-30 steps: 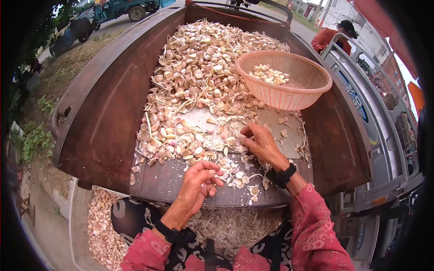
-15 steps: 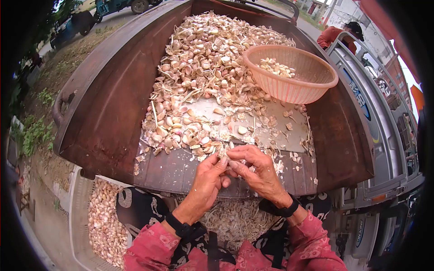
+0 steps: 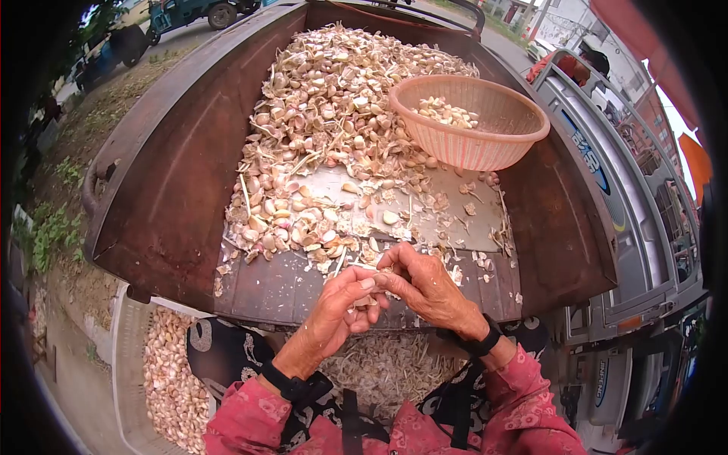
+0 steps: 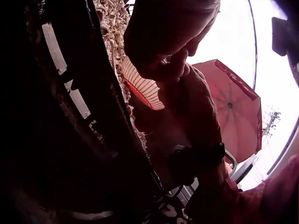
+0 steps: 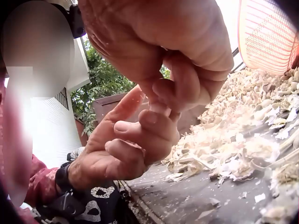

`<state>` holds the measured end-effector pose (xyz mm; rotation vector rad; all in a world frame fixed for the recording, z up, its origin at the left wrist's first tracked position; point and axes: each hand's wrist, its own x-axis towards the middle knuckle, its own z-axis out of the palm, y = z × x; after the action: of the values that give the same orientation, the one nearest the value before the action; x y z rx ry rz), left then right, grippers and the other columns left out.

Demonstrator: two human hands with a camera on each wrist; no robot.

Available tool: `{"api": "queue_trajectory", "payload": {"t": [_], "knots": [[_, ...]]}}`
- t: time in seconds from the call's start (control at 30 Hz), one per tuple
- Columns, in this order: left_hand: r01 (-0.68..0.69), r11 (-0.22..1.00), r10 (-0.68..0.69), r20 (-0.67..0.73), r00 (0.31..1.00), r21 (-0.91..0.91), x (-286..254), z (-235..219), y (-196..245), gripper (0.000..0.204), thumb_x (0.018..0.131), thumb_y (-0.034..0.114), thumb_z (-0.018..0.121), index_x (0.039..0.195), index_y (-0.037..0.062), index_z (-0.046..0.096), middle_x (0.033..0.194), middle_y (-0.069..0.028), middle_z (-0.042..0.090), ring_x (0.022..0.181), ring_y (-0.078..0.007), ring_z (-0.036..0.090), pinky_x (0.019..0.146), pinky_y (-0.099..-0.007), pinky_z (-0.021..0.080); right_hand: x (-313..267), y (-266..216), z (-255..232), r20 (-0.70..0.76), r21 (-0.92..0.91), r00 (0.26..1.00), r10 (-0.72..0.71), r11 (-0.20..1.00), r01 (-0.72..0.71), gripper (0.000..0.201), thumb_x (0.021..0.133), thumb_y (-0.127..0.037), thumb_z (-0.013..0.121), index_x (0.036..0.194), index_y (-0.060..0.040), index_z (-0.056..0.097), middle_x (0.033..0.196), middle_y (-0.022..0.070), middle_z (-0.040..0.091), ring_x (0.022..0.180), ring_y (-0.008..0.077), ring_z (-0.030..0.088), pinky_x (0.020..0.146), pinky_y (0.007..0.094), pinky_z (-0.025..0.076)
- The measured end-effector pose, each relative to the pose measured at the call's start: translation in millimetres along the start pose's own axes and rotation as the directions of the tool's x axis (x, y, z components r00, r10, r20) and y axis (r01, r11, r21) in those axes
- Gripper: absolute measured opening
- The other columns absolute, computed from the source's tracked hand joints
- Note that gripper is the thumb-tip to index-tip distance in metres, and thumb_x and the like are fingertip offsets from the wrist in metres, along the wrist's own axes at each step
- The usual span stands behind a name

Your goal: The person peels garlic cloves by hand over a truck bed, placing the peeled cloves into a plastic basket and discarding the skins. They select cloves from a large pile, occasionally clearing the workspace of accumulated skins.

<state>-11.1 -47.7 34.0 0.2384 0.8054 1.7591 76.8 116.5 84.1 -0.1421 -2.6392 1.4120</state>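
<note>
Over the near edge of the metal cart bed (image 3: 265, 292), the left hand (image 3: 330, 311) and right hand (image 3: 432, 292) meet fingertip to fingertip. Between their curled fingers they pinch a garlic clove (image 5: 160, 108), mostly hidden; a pale sliver shows in the right wrist view. Just beyond the fingers lie loose cloves and papery skins (image 3: 330, 246). Farther back rises a large heap of unpeeled garlic (image 3: 334, 91). A pink plastic basket (image 3: 462, 148) leans on the heap's right side, with peeled cloves (image 3: 447, 114) inside.
Rusty side walls (image 3: 174, 189) enclose the bed left and right. At lower left, a pale crate (image 3: 125, 371) holds many cloves (image 3: 174, 371). Skins and stalks (image 3: 394, 368) lie below the bed's edge. A grey vehicle (image 3: 629, 205) stands at right, another person (image 3: 572, 70) behind it.
The right hand has come back from the loose garlic to meet the left hand at the near edge. The fingers have shifted slightly against each other since half a second ago.
</note>
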Motion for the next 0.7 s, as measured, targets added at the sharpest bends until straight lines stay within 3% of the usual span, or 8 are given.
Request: {"api": "queue_trajectory", "payload": {"t": [0.2,0.3,0.4,0.47,0.5,0.53,0.63,0.7], "knots": [[-0.124,0.972,0.132,-0.030,0.991,0.200,3,2,-12,0.021,0.098,0.027,0.059,0.097,0.0091,0.049,0.087,-0.0065,0.061,0.060,-0.0045,0.050,0.046,-0.0153,0.035,-6,3,18,-0.105,0.137,0.994,0.022,0.991,-0.008,0.019,0.097,-0.016,0.059,0.097,0.0022,0.055,0.073,0.0079,0.063,0.062,0.0144,0.061,0.056,0.0296,0.047],[-0.181,0.970,0.182,0.011,0.983,0.164,3,4,-16,0.020,0.098,0.026,0.060,0.101,0.0089,0.051,0.089,-0.0065,0.061,0.061,-0.0037,0.048,0.048,-0.0147,0.035,-8,10,21,-0.048,0.703,0.957,0.285,0.690,-0.170,0.017,0.100,-0.018,0.057,0.097,-0.0017,0.057,0.070,-0.0017,0.056,0.055,0.0043,0.050,0.047,0.0187,0.036],[-0.173,0.981,0.175,-0.015,0.984,0.085,2,5,-10,0.022,0.099,0.026,0.058,0.108,0.0070,0.052,0.090,-0.0074,0.062,0.065,-0.0044,0.051,0.048,-0.0150,0.036,-6,14,8,-0.034,0.809,0.942,0.334,0.562,-0.171,0.019,0.100,-0.021,0.058,0.104,-0.0021,0.058,0.069,-0.0028,0.051,0.050,0.0016,0.041,0.044,0.0170,0.027],[-0.147,0.989,0.146,-0.014,0.989,-0.029,2,1,-4,0.027,0.101,0.028,0.055,0.113,0.0044,0.053,0.092,-0.0085,0.063,0.067,-0.0056,0.052,0.048,-0.0155,0.038,-4,28,-18,-0.045,0.764,0.911,0.410,0.602,-0.233,0.025,0.097,-0.024,0.062,0.105,0.0001,0.062,0.069,0.0011,0.054,0.054,0.0090,0.049,0.047,0.0241,0.035],[-0.147,0.987,0.147,-0.017,0.989,-0.067,2,-3,-3,0.027,0.102,0.026,0.053,0.115,0.0016,0.053,0.094,-0.0101,0.064,0.068,-0.0076,0.055,0.049,-0.0166,0.040,1,43,-32,-0.184,0.234,0.954,0.238,0.953,-0.193,0.026,0.095,-0.024,0.063,0.105,-0.0002,0.064,0.074,0.0044,0.056,0.061,0.0149,0.053,0.054,0.0289,0.040],[-0.154,0.985,0.153,-0.012,0.988,-0.072,3,-4,-2,0.027,0.102,0.026,0.053,0.115,0.0016,0.053,0.094,-0.0101,0.064,0.068,-0.0076,0.055,0.049,-0.0166,0.040,8,53,-40,-0.193,-0.394,0.981,0.014,0.915,-0.091,0.026,0.093,-0.024,0.065,0.105,-0.0006,0.066,0.078,0.0078,0.058,0.068,0.0207,0.057,0.061,0.0338,0.045],[-0.117,0.973,0.107,-0.058,0.993,-0.198,6,-5,2,0.023,0.101,0.016,0.052,0.117,-0.0005,0.054,0.094,-0.0121,0.066,0.072,-0.0106,0.060,0.051,-0.0185,0.043,35,66,-47,-0.249,-0.465,0.965,-0.076,0.884,-0.051,0.028,0.089,-0.027,0.067,0.104,-0.0041,0.070,0.094,0.0145,0.062,0.093,0.0340,0.058,0.081,0.0414,0.047],[-0.120,0.974,0.108,-0.072,0.992,-0.193,8,-6,2,0.023,0.101,0.017,0.052,0.116,-0.0002,0.054,0.094,-0.0119,0.066,0.072,-0.0110,0.060,0.052,-0.0192,0.044,57,79,-39,-0.214,-0.528,0.970,-0.114,0.849,-0.017,0.026,0.088,-0.026,0.067,0.103,-0.0052,0.070,0.096,0.0148,0.062,0.096,0.0332,0.057,0.082,0.0415,0.047]]}}
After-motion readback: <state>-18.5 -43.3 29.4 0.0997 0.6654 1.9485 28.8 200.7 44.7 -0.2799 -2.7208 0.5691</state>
